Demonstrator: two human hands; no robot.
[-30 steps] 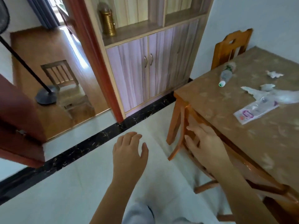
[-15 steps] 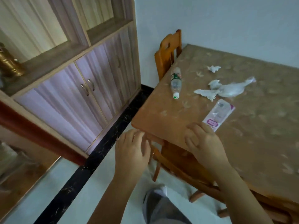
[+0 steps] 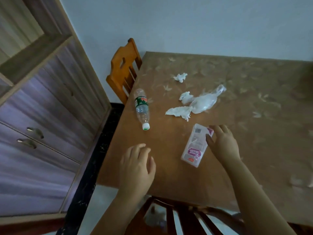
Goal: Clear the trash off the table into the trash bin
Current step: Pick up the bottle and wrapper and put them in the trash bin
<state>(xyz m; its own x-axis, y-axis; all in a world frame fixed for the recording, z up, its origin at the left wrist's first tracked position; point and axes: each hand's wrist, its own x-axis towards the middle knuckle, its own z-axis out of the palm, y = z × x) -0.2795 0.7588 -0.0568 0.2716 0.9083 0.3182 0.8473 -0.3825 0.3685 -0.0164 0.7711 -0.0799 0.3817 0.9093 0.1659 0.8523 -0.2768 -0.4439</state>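
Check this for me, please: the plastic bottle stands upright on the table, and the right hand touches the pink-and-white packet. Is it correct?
Not fully. In the head view the plastic bottle lies on its side on the table, not upright. The rest is correct: the right hand touches the pink-and-white packet.

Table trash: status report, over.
Left hand open, above table edge. Right hand on packet, grip unclear. Bottle, tissues, bag lie on table. Bin not in view.
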